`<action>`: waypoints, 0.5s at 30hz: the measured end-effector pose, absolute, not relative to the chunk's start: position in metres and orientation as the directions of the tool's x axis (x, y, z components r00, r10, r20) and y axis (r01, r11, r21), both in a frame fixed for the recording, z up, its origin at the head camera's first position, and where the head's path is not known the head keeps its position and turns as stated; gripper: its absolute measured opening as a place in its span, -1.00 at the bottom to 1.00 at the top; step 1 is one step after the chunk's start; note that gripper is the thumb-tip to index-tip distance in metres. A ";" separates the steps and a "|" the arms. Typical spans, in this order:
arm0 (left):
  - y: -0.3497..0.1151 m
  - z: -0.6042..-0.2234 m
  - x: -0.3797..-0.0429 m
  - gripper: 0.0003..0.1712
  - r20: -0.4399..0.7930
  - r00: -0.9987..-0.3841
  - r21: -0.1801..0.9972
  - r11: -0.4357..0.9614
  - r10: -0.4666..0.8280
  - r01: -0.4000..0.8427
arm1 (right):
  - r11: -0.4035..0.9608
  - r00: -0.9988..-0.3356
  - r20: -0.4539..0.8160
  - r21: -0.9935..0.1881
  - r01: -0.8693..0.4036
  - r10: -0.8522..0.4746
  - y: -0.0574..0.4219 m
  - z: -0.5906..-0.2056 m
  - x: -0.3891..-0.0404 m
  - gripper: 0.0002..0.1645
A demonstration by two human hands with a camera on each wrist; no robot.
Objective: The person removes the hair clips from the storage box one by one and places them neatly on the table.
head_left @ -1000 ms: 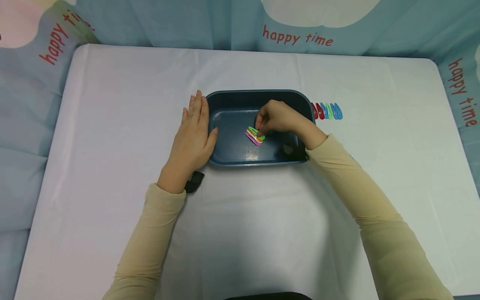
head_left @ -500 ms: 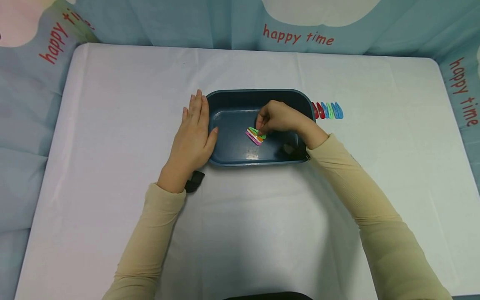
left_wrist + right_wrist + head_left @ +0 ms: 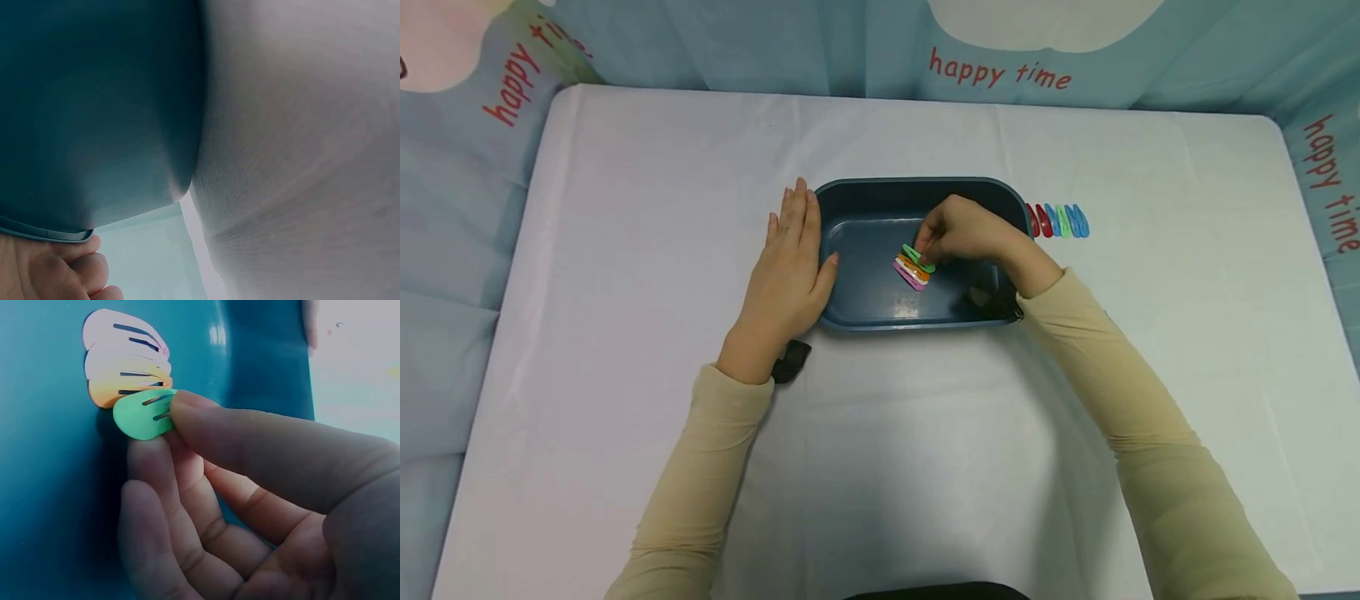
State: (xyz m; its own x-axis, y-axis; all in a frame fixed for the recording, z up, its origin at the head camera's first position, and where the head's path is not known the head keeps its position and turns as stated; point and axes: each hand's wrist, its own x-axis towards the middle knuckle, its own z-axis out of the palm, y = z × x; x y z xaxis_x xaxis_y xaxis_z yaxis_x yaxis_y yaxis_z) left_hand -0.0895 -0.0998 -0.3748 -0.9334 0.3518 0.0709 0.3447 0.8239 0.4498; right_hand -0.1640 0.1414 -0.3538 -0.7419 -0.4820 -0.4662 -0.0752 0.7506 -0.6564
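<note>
My right hand (image 3: pixel 966 231) reaches into a dark blue tray (image 3: pixel 857 308) and pinches a green hair clip (image 3: pixel 142 416) between thumb and fingertips. Beside that clip, on the tray's floor, lie an orange hair clip (image 3: pixel 102 387), a white one and a pink hair clip (image 3: pixel 907 277), side by side and slanted. In the right wrist view the green clip overlaps the orange one's edge. My left hand (image 3: pixel 786 271) rests with straight fingers along the tray's left rim, thumb over the edge. From the left wrist, the tray's outer wall (image 3: pixel 94 125) fills much of the view.
Just right of the tray, a row of red, blue and green hair clips (image 3: pixel 1060 221) lies on the white tablecloth (image 3: pixel 1187 333). The tray's right wall hides part of the row's left end. A blue printed curtain (image 3: pixel 775 50) borders the table's far side.
My right hand has shifted slightly up and right, and the green clip has moved a little away from the orange one. My left hand stays at the tray's rim.
</note>
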 end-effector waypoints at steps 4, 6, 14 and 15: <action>-0.100 -0.375 -0.090 -0.23 0.082 -0.933 0.450 0.823 0.350 0.348 | 0.722 -0.748 -0.445 -0.688 -0.066 -0.493 0.143 -0.351 -0.164 -0.92; -0.100 -0.375 -0.090 -0.23 0.086 -0.933 0.450 0.821 0.350 0.350 | 0.707 -0.751 -0.440 -0.705 -0.051 -0.493 0.144 -0.350 -0.164 -0.91; -0.100 -0.375 -0.089 -0.23 0.085 -0.933 0.446 0.824 0.350 0.350 | 0.591 -0.759 -0.415 -0.805 0.051 -0.501 0.146 -0.346 -0.160 -0.90; -0.100 -0.376 -0.089 -0.23 0.085 -0.933 0.448 0.823 0.349 0.349 | 0.586 -0.763 -0.410 -0.809 0.051 -0.500 0.146 -0.346 -0.160 -0.89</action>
State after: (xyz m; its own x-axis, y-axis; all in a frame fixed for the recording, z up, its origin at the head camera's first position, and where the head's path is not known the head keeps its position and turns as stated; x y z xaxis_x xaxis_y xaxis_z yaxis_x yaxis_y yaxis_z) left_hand -0.0889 -0.0996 -0.3757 -0.9333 0.3490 0.0848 0.3485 0.8233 0.4480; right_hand -0.1596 0.1455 -0.3459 -0.7629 -0.4998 -0.4101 0.0506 0.5861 -0.8086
